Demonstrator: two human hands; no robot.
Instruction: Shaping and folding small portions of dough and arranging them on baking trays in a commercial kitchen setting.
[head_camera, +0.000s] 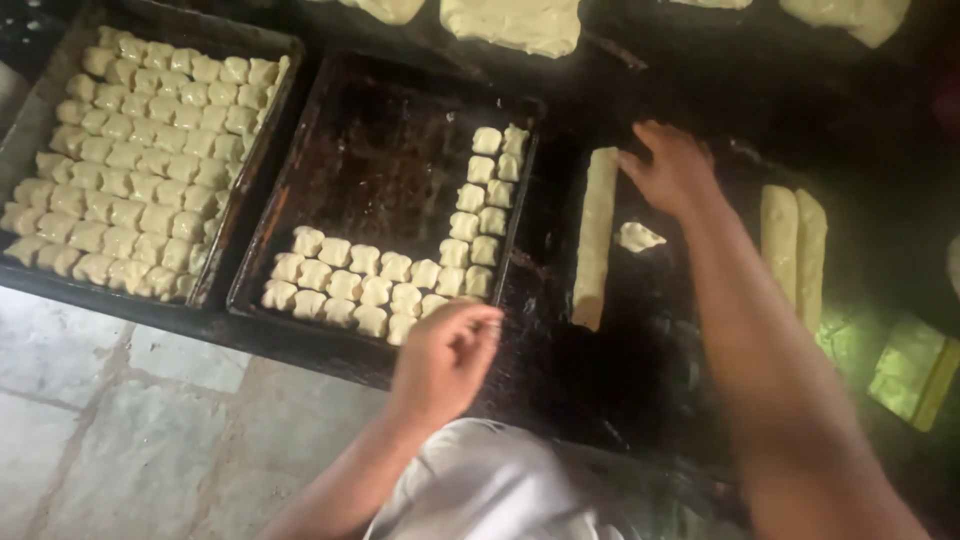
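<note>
A view from above onto a dark, greasy worktable (560, 370), with pale stone floor (120, 420) at lower left.

The left hand (445, 355), low in the centre of the frame, hovers at the near edge of the middle tray (380, 140). Its fingers are curled together as if pinching something small; whether it grips a dough piece cannot be told.

The middle tray is dark and partly filled: cut dough pieces (350, 285) form rows along its near edge and a double column up its right side, the rest bare.

The right hand (672, 168), at upper right of centre, is spread open, palm down, fingers touching or just above the top end of a long dough log (595, 235) lying upright in the frame just right of the tray. A small dough scrap (638, 237) sits just beside the log.

At upper left, a full tray (30, 110) is packed with pieces. Two more logs (795, 245) lie side by side at far right. Flat dough sheets (515, 25) line the top edge.
</note>
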